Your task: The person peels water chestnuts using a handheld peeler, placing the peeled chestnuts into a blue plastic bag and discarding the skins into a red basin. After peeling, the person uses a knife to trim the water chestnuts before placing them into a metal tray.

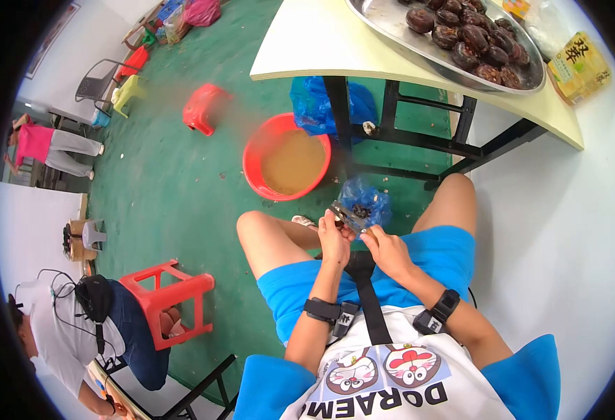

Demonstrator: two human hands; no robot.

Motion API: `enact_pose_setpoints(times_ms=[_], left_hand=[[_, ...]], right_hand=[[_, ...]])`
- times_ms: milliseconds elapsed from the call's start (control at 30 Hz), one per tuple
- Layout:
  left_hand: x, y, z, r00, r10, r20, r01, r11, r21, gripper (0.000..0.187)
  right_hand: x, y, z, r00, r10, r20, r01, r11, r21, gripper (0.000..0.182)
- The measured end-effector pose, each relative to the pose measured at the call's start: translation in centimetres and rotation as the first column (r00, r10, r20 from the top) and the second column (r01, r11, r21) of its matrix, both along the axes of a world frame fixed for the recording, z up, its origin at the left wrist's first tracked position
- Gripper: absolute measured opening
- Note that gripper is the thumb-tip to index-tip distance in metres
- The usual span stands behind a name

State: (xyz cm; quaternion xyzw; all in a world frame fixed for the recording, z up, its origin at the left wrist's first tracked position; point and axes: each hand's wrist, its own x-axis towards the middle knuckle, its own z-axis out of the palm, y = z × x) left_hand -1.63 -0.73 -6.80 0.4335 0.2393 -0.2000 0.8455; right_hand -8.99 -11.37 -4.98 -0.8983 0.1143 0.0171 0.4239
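Above my lap, my right hand [386, 250] is closed round the handle end of a dark metal blade [353, 221]. My left hand [334, 239] is beside the blade's other end, its fingers pressed round a small dark piece that is mostly hidden. Just beyond the hands, a blue plastic bag [375, 203] on the floor holds dark scraps [361, 211]. A metal tray [419, 54] of dark round items [467, 36] stands on the pale table [307, 42].
A red basin [251, 164] of brownish water sits on the green floor, near a blue bag [311, 105] by the black table legs. Red stools [202, 108] [199, 301] stand leftward. One person [69, 329] sits at lower left; another [38, 143] stands farther back.
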Motion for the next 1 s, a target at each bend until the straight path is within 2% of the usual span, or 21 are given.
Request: enact_pose_setpoints(times_ms=[200,267,500,567,667,767,833,933,1000], left_hand=[[0.5,0.3,-0.9,0.999,0.005,-0.039,-0.004,1.0,0.021,0.024],[0.6,0.7,-1.5,0.99,-0.09,-0.108,0.08,0.993,-0.091,0.026],[0.9,0.1,-2.7,0.975,-0.122,-0.188,0.1,0.988,-0.12,0.029],[0.9,-0.2,-2.6,0.947,-0.162,-0.277,0.123,0.98,-0.154,0.028],[0.6,-0.4,-1.6,0.942,-0.212,-0.26,0.156,0.963,-0.22,0.028],[1.5,-0.2,-1.2,0.956,-0.138,-0.259,0.105,0.985,-0.136,0.028],[1.7,0.0,-1.0,0.965,-0.114,-0.236,0.092,0.99,-0.104,0.03],[1.8,0.1,-1.1,0.963,-0.169,-0.209,0.154,0.984,-0.085,0.03],[1.5,-0.2,-1.2,0.975,-0.122,-0.186,0.108,0.991,-0.083,0.031]], right_hand=[[0.6,0.6,-0.9,0.998,-0.013,-0.06,0.014,1.0,0.019,0.03],[0.7,0.3,-1.3,0.994,-0.009,-0.105,0.008,1.0,-0.015,0.03],[1.0,-0.2,-1.5,0.985,-0.011,-0.175,0.008,1.0,-0.018,0.031],[1.6,-0.6,-1.6,0.98,-0.07,-0.184,0.079,0.996,0.04,0.029],[2.8,-2.4,-2.8,0.963,-0.142,-0.23,0.154,0.987,0.036,0.033],[3.4,-3.4,-2.1,0.949,-0.069,-0.308,0.104,0.99,0.098,0.034],[3.6,-2.9,-0.9,0.963,-0.067,-0.259,0.104,0.986,0.132,0.035],[3.6,-2.3,0.7,0.978,-0.078,-0.194,0.124,0.964,0.236,0.033],[3.3,-2.0,0.9,0.997,0.063,-0.043,-0.056,0.989,0.138,0.03]])
